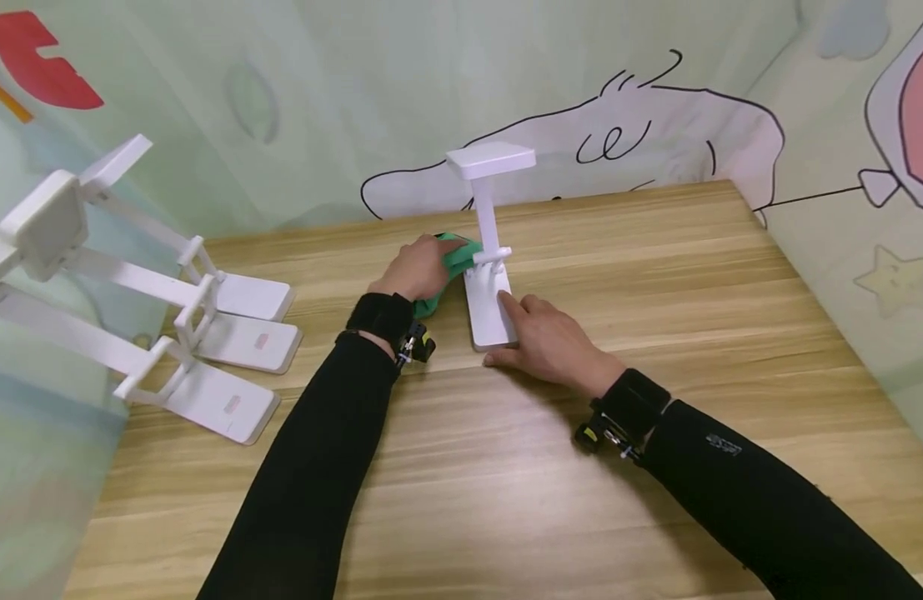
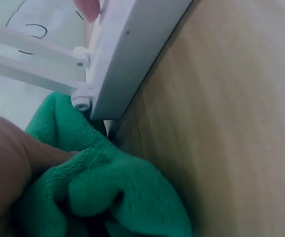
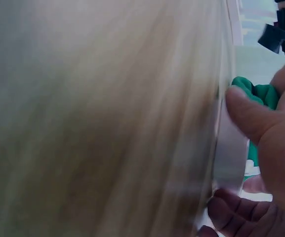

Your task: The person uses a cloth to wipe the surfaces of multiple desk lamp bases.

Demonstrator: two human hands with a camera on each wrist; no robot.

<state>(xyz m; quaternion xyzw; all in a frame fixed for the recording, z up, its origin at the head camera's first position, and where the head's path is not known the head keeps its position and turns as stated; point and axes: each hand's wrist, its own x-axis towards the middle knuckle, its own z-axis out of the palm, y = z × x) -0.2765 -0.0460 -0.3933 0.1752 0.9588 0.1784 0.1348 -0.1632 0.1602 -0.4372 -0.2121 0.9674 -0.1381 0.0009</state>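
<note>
A white desk lamp [image 1: 489, 315] stands on the wooden table, its flat head raised over a rectangular base. My right hand [image 1: 554, 343] grips the near part of that base, thumb at the front edge and fingers along the right side. In the right wrist view, the base's side [image 3: 229, 153] shows between thumb and fingers. My left hand [image 1: 416, 268] holds a bunched green cloth [image 2: 127, 190] at the base's far left, beside the hinge. Fluffy folds of the cloth lie close by the hinge knob [image 2: 81, 103] in the left wrist view.
Several similar white lamps stand in a row at the table's left, with bases [image 1: 224, 402] toward me and heads [image 1: 47, 223] leaning left. A patterned backdrop [image 1: 341, 108] hangs behind the wooden table [image 1: 446, 500].
</note>
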